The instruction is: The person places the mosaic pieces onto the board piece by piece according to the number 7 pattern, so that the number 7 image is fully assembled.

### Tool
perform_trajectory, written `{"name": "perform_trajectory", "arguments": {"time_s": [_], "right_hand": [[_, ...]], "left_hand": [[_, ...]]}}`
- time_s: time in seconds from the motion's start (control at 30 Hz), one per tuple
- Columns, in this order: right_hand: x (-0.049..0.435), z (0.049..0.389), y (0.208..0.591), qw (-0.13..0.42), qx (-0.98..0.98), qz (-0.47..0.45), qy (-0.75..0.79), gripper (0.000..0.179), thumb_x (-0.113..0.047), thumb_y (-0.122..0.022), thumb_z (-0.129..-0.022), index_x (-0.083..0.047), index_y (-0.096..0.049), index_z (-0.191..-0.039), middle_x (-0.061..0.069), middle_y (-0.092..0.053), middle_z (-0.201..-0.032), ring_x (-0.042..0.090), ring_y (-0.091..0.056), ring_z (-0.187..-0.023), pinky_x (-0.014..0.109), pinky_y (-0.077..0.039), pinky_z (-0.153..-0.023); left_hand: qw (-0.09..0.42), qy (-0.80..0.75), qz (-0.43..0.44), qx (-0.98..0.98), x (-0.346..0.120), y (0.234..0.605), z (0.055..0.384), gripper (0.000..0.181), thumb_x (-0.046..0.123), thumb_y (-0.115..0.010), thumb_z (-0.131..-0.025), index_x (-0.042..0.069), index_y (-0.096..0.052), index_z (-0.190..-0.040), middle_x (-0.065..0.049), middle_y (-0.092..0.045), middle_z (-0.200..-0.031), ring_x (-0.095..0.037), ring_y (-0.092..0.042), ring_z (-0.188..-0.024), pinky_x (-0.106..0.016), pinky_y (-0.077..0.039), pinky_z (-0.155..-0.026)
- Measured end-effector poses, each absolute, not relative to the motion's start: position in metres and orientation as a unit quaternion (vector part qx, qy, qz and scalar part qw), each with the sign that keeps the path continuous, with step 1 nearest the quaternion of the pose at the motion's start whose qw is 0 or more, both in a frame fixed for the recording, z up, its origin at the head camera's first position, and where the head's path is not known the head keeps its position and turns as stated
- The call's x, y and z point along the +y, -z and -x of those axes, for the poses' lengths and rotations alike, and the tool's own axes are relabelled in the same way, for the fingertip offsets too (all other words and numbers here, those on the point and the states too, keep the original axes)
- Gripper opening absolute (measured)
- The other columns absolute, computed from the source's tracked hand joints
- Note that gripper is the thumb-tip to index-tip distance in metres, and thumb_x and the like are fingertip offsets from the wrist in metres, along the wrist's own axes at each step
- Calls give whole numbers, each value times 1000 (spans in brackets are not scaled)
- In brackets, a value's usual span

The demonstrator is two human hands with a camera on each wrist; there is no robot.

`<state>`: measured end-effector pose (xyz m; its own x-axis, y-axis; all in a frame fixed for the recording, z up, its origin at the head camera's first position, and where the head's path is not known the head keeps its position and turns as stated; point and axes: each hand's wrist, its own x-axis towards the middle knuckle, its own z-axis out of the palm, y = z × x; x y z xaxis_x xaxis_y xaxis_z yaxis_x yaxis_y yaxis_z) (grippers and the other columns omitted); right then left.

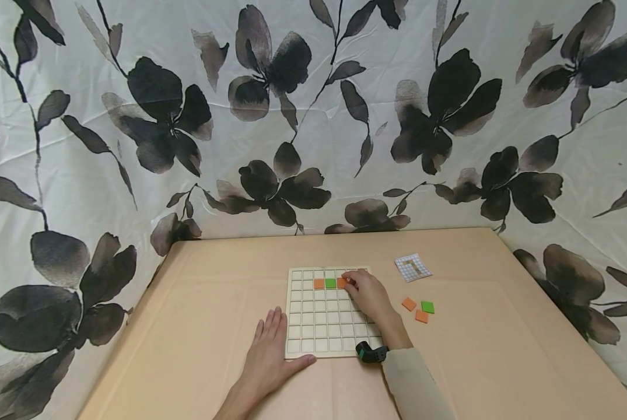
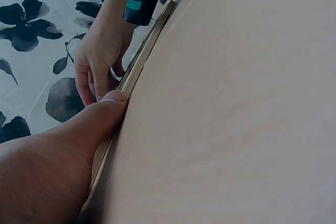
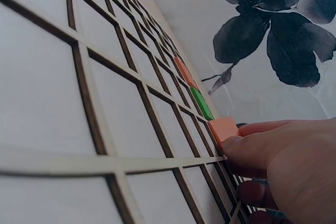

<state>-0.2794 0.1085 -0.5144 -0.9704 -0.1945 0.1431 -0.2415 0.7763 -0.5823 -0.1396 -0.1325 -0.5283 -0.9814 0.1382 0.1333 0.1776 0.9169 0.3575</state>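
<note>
A wooden grid board (image 1: 321,318) with square cells lies on the table. In its second row from the top, an orange tile (image 1: 319,283) and a green tile (image 1: 330,283) sit side by side. My right hand (image 1: 371,296) pinches another orange tile (image 3: 223,129) between thumb and fingers, at the cell just right of the green one; in the right wrist view this tile is tilted up from the grid. With straight fingers along the board's left side, my left hand (image 1: 271,356) rests at its lower left corner, its thumb on the near edge.
Right of the board, two loose orange tiles (image 1: 421,316) and a loose green tile (image 1: 427,307) lie on the table (image 1: 502,361). Behind them is a small card (image 1: 413,268) with a printed grid pattern. A floral cloth (image 1: 344,128) hangs behind the table.
</note>
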Motion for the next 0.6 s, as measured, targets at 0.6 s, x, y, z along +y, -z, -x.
{"name": "perform_trajectory", "arguments": {"time_s": [0.6], "right_hand": [[109, 280, 518, 44, -945, -133, -295, 32, -19, -70, -94, -11, -71, -126, 3, -65, -99, 12, -53, -78, 26, -46, -69]], "left_hand": [[44, 193, 75, -977, -131, 529, 139, 117, 80, -61, -77, -7, -35, -151, -22, -28, -163, -37, -23, -154, -52, -18, -127]]}}
